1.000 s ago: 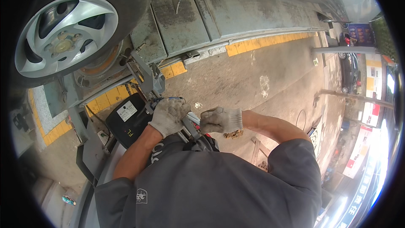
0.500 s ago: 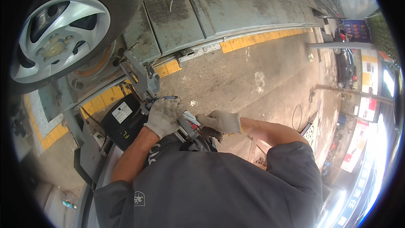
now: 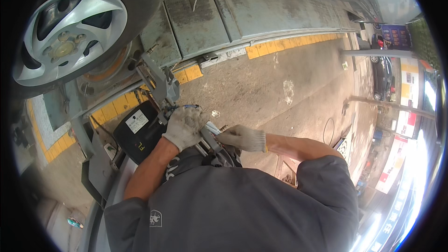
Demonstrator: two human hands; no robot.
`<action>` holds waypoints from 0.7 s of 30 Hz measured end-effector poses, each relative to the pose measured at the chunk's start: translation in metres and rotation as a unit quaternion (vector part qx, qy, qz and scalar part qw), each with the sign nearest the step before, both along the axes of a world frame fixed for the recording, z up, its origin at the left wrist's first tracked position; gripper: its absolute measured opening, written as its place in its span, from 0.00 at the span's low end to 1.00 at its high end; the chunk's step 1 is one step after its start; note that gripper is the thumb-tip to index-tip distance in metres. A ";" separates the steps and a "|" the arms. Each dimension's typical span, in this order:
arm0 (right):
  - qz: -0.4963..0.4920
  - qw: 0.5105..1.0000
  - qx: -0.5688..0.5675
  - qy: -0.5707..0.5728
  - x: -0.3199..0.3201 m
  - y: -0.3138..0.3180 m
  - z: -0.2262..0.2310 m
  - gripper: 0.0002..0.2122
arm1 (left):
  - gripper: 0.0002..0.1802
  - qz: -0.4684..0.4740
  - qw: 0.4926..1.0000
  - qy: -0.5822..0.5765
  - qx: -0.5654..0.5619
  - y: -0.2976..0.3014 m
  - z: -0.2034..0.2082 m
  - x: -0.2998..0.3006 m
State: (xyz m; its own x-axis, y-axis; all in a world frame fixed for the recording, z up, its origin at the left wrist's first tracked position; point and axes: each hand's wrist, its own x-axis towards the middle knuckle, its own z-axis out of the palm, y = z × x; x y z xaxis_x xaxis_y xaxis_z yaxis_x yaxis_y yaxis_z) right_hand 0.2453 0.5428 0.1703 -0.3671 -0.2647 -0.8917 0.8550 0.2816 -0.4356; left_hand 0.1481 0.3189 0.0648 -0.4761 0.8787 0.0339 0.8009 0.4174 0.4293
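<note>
In front of my body is a metal wheel clamp (image 3: 204, 147) with parallel bars and a grey jaw piece reaching up toward the tyre. My left hand (image 3: 185, 128), in an off-white work glove, is closed around the clamp's middle. On the clamp's left side sits a black alignment sensor panel (image 3: 140, 133) with a white label. My right hand (image 3: 243, 138), gloved too, is closed, its thumb and fingertips against the clamp's near right end by a pale, shiny piece (image 3: 213, 127). What lies inside those right fingers is hidden.
A car wheel (image 3: 70, 37) with a silver rim stands at upper left on a grey lift platform (image 3: 196, 18), edged by a yellow strip (image 3: 294, 43). Concrete floor (image 3: 261, 98) stretches to the right. A grey lift part (image 3: 95, 172) rises beside my left arm.
The view has shifted slightly. My right hand has turned a little at the clamp, and the red part seen beside its fingertips is now covered. My left hand keeps its hold.
</note>
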 end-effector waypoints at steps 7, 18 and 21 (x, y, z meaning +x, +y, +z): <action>0.114 0.973 -0.059 0.193 0.001 0.023 -0.027 0.19 | 0.21 -0.001 0.999 0.004 0.047 -0.002 -0.003 0.000; 0.170 0.937 -0.034 0.304 -0.001 0.027 -0.017 0.15 | 0.15 -0.002 1.000 -0.026 0.009 0.003 0.010 -0.004; 0.185 0.897 -0.003 0.402 0.000 0.027 -0.014 0.14 | 0.15 -0.007 1.000 -0.023 0.002 0.004 0.010 -0.005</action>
State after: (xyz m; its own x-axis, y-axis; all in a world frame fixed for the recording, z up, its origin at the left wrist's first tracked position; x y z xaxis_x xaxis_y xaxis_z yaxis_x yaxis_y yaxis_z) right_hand 0.2457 0.5698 0.1560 -0.7767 -0.5058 -0.3754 0.1115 0.4762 -0.8722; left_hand 0.1435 0.3225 0.0749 -0.4655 0.8849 0.0165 0.7859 0.4047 0.4676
